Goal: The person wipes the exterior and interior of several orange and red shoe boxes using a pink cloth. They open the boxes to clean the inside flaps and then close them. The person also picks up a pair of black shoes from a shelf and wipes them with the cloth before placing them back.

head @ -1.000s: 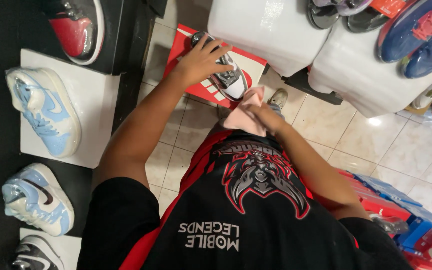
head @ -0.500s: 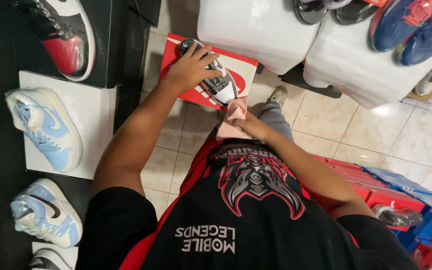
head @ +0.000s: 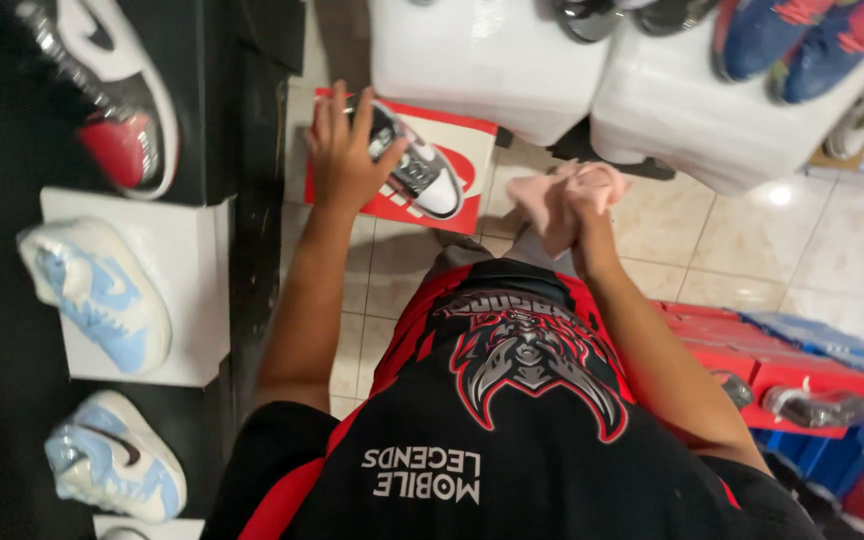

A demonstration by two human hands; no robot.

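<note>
Left hand: the left hand [head: 340, 150] grips a black, grey and white sneaker [head: 414, 160], fingers wrapped over its heel end.
Sneaker place: it sits on top of a red shoebox [head: 390, 205] on the tiled floor [head: 712, 260], just below a white block [head: 482, 55].
Right hand: the right hand [head: 584, 200] is clenched around a pink cloth [head: 547, 200], held near the box's right edge, apart from the sneaker.
Change: over the last 1 second the cloth hand has drawn away to the right, while the left hand has stayed on the sneaker.
Reading: wiping looks paused, with the shoe being steadied or turned.
Nearby: 2 pale blue sneakers [head: 92, 295] rest on a black shelf at left.
</note>
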